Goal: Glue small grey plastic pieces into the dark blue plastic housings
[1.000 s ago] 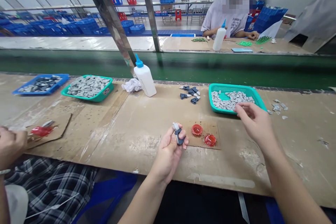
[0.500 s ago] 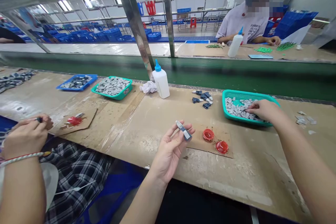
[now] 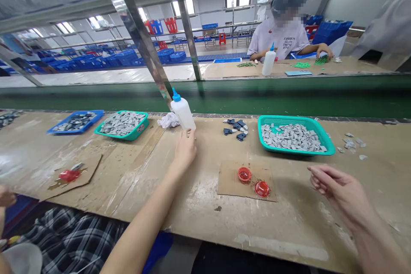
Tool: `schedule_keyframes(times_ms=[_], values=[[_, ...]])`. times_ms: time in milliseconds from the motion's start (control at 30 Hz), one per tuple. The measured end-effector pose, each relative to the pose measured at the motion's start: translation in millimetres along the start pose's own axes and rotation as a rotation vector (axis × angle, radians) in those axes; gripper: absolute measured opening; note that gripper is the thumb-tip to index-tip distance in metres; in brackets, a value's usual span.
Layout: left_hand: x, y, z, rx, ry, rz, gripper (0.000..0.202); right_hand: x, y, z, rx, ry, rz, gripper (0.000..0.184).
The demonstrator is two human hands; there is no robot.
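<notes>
My left hand (image 3: 185, 147) reaches forward to the foot of a white glue bottle with a blue nozzle (image 3: 182, 111); its fingers are closed against the bottle's base. My right hand (image 3: 340, 188) hovers low over the bench at the right, fingers curled together, and whatever they hold is hidden. Between the hands lies a cardboard scrap (image 3: 229, 180) with two red caps (image 3: 244, 174) on it. Beyond it stands a teal tray (image 3: 295, 118) of small grey pieces (image 3: 292, 135), with a few dark blue-grey parts (image 3: 236, 126) to its left.
A second teal tray (image 3: 141, 126) and a blue tray (image 3: 96, 114) of grey parts stand at the left, a crumpled tissue (image 3: 168, 120) by the bottle. A slanted metal post (image 3: 141, 43) rises behind it. A green conveyor (image 3: 257, 98) runs across. A person (image 3: 282, 36) works opposite; another in plaid trousers (image 3: 70, 235) sits left.
My left hand, which held a small grey and dark part near the red caps, has stretched forward to the glue bottle. My right hand has drawn back out of the teal tray.
</notes>
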State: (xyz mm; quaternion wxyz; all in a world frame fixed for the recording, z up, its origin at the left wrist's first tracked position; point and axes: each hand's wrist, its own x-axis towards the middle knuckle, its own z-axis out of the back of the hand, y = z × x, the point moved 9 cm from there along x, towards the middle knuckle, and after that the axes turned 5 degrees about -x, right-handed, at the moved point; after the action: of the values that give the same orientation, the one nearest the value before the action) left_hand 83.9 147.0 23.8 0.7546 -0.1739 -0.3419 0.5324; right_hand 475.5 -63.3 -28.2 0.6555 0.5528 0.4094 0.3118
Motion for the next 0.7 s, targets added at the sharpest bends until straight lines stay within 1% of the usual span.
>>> schedule_keyframes(times_ms=[33,100,167,200,267,300,333,400,533,600,667,700], values=[[8.8,-10.0,-12.9,-0.001,0.043,-0.04,0.041,-5.3,-11.7,-0.7,0.117,0.004,-0.038,0.034],[24.6,-31.3,-44.5,-0.032,0.146,-0.11,0.039,-13.4,-29.3,-3.6,0.317,-0.01,-0.103,0.038],[38.2,-49.9,-75.8,-0.085,0.239,-0.149,0.039,-19.0,-38.7,-10.1,0.435,-0.007,-0.155,0.041],[44.0,-57.2,-88.6,-0.118,0.274,-0.155,0.039,-21.1,-40.9,-13.5,0.466,0.002,-0.174,0.04],[51.6,-67.2,-105.4,-0.192,0.319,-0.14,0.036,-24.4,-41.0,-17.0,0.502,0.013,-0.18,0.035],[52.5,-70.1,-109.0,-0.236,0.332,-0.122,0.033,-26.0,-39.7,-18.5,0.508,0.031,-0.17,0.034],[51.1,-71.9,-109.3,-0.283,0.341,-0.097,0.03,-27.8,-38.3,-19.6,0.501,0.049,-0.155,0.035],[40.8,-73.1,-102.1,-0.394,0.354,-0.033,0.03,-32.0,-37.6,-20.8,0.441,0.071,-0.132,0.035],[-1.4,-76.9,-71.9,-0.617,0.397,0.108,0.044,-39.9,-42.4,-25.3,0.243,0.02,-0.138,0.037],[-26.3,-78.3,-59.2,-0.834,0.423,0.252,0.045,-42.5,-42.5,-34.8,0.162,0.018,-0.152,0.04],[-53.0,-79.1,-52.9,-1.152,0.425,0.473,0.044,-44.2,-41.1,-46.5,0.104,0.035,-0.17,0.042],[-65.9,-80.1,-50.8,-1.299,0.403,0.575,0.043,-44.8,-40.1,-51.8,0.085,0.046,-0.179,0.042]])
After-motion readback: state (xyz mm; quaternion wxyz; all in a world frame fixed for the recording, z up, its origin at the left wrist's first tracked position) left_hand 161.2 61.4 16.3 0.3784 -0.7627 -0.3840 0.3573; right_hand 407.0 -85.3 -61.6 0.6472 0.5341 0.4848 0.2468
